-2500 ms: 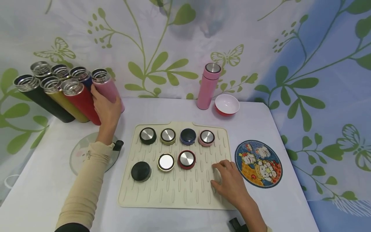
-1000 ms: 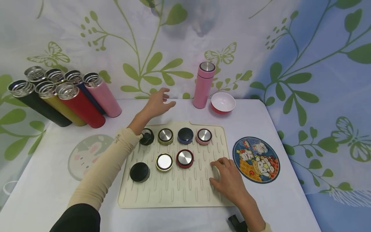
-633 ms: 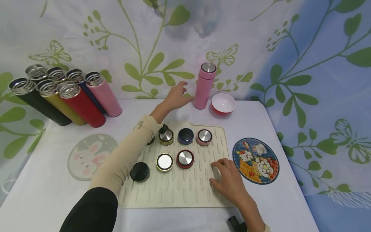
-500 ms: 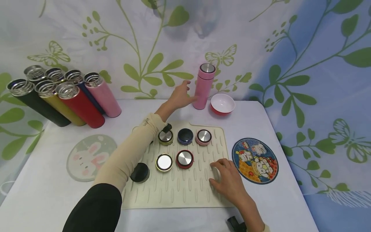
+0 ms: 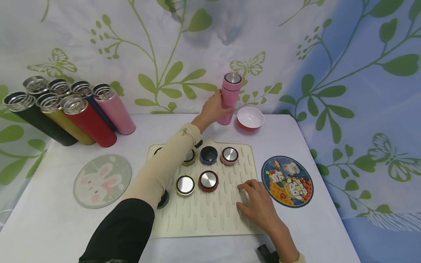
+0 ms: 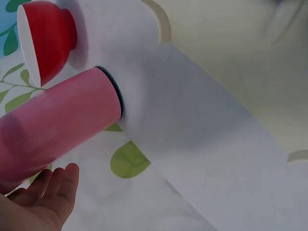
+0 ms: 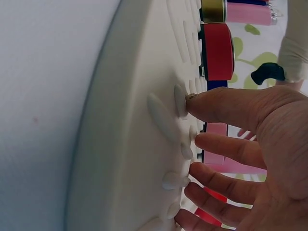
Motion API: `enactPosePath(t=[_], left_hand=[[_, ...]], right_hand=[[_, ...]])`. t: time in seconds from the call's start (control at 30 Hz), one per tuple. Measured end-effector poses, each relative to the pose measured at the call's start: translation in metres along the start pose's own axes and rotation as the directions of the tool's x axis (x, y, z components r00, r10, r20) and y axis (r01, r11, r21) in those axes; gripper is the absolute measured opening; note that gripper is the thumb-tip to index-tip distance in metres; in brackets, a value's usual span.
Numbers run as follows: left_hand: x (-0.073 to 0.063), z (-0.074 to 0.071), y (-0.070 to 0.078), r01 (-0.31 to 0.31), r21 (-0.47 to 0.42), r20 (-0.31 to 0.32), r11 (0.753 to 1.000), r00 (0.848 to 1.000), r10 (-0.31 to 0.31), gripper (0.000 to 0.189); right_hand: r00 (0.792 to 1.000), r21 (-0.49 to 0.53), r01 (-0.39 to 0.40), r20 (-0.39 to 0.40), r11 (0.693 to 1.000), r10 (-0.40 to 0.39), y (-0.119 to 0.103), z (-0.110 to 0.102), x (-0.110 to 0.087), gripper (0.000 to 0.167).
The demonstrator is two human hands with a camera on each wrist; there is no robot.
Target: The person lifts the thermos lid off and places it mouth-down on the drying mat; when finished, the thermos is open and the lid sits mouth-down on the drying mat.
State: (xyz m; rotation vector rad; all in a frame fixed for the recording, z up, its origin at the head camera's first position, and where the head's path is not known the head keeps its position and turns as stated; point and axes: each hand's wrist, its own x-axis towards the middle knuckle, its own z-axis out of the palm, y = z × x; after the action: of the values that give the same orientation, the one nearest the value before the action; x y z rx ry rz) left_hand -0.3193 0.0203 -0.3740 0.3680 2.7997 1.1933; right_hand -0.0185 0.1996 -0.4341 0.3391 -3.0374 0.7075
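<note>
My left hand (image 5: 213, 107) is at the capped pink thermos bottle (image 5: 229, 96), which stands upright at the back of the table. In the head view the thumb overlaps the bottle's front. The left wrist view shows the left hand's fingers (image 6: 60, 190) extended beside the pink bottle (image 6: 67, 120), not curled round it; whether any fingertip touches is unclear. My right hand (image 5: 260, 202) rests its spread fingertips on the cream ribbed mat (image 5: 210, 219), holding nothing. On that mat lie several bottle lids, among them a red lid (image 5: 208, 181) and a blue lid (image 5: 208, 155).
Several uncapped bottles lean together at the back left, including a red bottle (image 5: 90, 120) and a pink one (image 5: 115, 109). A red bowl (image 5: 250, 118) sits right of the standing bottle. Round coasters flank the mat, a rabbit coaster (image 5: 102, 180) and a colourful coaster (image 5: 287, 181).
My left hand has left the open pink bottle at the left and travelled right across the back to the capped pink bottle. The right hand has stayed on the mat.
</note>
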Motion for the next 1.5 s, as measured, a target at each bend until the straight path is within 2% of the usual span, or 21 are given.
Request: enactPosePath(t=[0.13, 0.27, 0.37, 0.47, 0.6, 0.73, 0.83, 0.93, 1.03, 1.1, 1.23, 1.3, 1.33, 1.4, 1.43, 1.5], left_hand=[[0.004, 0.005, 0.01, 0.037, 0.081, -0.078, 0.996, 0.996, -0.031, 0.087], [0.01, 0.004, 0.022, 0.077, 0.083, -0.16, 0.994, 0.985, -0.063, 0.08], [0.011, 0.002, 0.027, 0.115, 0.076, -0.163, 0.99, 0.981, -0.102, 0.076], [0.009, 0.001, 0.027, 0.125, 0.085, -0.153, 0.989, 0.982, -0.111, 0.076], [0.003, -0.001, 0.023, 0.108, 0.051, -0.162, 0.993, 0.982, -0.098, 0.074], [-0.007, -0.004, 0.018, 0.096, -0.026, -0.202, 0.995, 0.974, -0.099, 0.072], [-0.016, -0.009, 0.019, 0.046, -0.116, -0.231, 0.992, 0.97, -0.072, 0.072], [-0.025, -0.018, 0.023, -0.034, -0.223, -0.252, 0.974, 0.967, -0.024, 0.071], [-0.037, -0.027, 0.027, -0.115, -0.358, -0.282, 0.927, 0.959, 0.01, 0.068], [-0.045, -0.032, 0.03, -0.175, -0.458, -0.308, 0.872, 0.951, 0.03, 0.066], [-0.06, -0.043, 0.039, -0.291, -0.663, -0.34, 0.689, 0.938, 0.068, 0.064], [-0.067, -0.049, 0.044, -0.332, -0.714, -0.355, 0.617, 0.931, 0.09, 0.064], [-0.07, -0.051, 0.045, -0.343, -0.725, -0.359, 0.598, 0.928, 0.097, 0.065], [-0.077, -0.057, 0.047, -0.361, -0.723, -0.367, 0.589, 0.923, 0.115, 0.067], [-0.08, -0.059, 0.047, -0.359, -0.716, -0.362, 0.599, 0.924, 0.12, 0.067], [-0.087, -0.065, 0.047, -0.34, -0.692, -0.347, 0.637, 0.93, 0.12, 0.069]], right_hand=[[1.0, -0.004, 0.007, -0.009, 1.0, -0.007, 0.0, 0.001, 0.0, 0.048], [1.0, 0.011, 0.016, -0.026, 1.0, -0.016, 0.002, 0.002, 0.001, 0.048], [1.0, 0.019, 0.019, -0.024, 1.0, -0.019, 0.002, 0.003, 0.002, 0.048], [0.999, 0.019, 0.024, -0.028, 1.0, -0.023, 0.003, 0.003, 0.002, 0.048], [0.999, 0.021, 0.034, -0.033, 0.999, -0.033, 0.003, 0.005, 0.001, 0.047], [0.999, -0.004, 0.039, -0.016, 0.999, -0.039, 0.004, 0.006, 0.0, 0.047], [0.999, -0.019, 0.034, -0.017, 0.999, -0.034, 0.004, 0.005, -0.002, 0.047], [0.999, -0.018, 0.032, -0.023, 0.999, -0.032, 0.004, 0.003, -0.002, 0.048], [0.999, -0.017, 0.037, -0.016, 0.999, -0.037, 0.005, 0.003, -0.003, 0.048], [0.999, -0.02, 0.045, -0.014, 0.999, -0.046, 0.005, 0.003, -0.003, 0.048], [0.998, -0.021, 0.06, -0.026, 0.998, -0.06, 0.005, 0.001, -0.003, 0.047], [0.997, -0.019, 0.063, -0.032, 0.998, -0.063, 0.004, 0.0, -0.003, 0.047], [0.998, -0.02, 0.063, -0.03, 0.998, -0.064, 0.004, -0.001, -0.003, 0.047], [0.998, -0.021, 0.057, -0.013, 0.998, -0.057, 0.003, -0.003, -0.003, 0.047], [0.999, -0.02, 0.05, 0.004, 0.999, -0.05, 0.002, -0.005, -0.003, 0.047], [0.998, -0.018, 0.031, 0.046, 0.999, -0.03, 0.0, -0.009, -0.002, 0.047]])
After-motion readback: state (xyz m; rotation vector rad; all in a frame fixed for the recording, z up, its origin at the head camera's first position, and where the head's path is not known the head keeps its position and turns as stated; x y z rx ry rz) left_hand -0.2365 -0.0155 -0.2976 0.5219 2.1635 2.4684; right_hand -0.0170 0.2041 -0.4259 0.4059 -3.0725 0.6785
